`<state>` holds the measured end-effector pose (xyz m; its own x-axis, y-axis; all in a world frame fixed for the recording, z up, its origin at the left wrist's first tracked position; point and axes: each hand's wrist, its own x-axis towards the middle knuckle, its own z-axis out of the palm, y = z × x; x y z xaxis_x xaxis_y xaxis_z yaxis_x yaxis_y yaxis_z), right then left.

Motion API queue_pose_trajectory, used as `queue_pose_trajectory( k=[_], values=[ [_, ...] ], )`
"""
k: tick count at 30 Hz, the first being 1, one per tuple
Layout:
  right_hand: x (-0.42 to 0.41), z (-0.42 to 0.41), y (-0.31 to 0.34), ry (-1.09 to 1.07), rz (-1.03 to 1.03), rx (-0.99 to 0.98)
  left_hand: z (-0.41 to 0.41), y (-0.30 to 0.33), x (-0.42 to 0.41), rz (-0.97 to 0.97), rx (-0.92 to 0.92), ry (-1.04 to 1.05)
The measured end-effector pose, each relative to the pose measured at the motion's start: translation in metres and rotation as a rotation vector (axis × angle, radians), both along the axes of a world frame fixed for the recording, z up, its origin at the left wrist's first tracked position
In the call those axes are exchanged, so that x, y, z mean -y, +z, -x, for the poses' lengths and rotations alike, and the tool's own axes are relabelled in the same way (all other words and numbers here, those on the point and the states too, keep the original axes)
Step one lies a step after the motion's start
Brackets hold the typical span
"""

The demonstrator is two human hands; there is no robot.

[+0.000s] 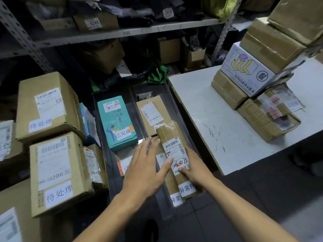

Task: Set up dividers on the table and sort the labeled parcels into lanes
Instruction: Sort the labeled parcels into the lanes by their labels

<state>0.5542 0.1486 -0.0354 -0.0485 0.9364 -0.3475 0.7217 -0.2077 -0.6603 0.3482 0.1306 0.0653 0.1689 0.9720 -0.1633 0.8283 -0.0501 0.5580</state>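
Note:
A long brown parcel [172,145] with a barcode label and a white tag lies tilted in the right lane, on top of other brown parcels [152,110]. My right hand [194,167] holds its right side, thumb on the label. My left hand [146,165] is spread flat, its fingers straight and the thumb touching the parcel's left edge. A clear divider [138,109] separates this lane from the middle lane, where a teal parcel [116,122] lies. Another clear divider [99,116] stands on the teal parcel's left.
Brown boxes [50,105] with white tags are stacked at the left, one [57,172] nearest me. A white table [218,116] at the right carries a stack of boxes [258,67]. Metal shelving [104,34] with more parcels runs behind.

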Motion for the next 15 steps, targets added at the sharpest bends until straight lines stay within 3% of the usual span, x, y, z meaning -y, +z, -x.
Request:
queue_pose_trajectory(
  k=[15],
  values=[
    [-0.003,-0.004,-0.013,-0.037,0.107,0.025,-0.004,-0.012,-0.003,-0.005,-0.004,-0.017]
  ],
)
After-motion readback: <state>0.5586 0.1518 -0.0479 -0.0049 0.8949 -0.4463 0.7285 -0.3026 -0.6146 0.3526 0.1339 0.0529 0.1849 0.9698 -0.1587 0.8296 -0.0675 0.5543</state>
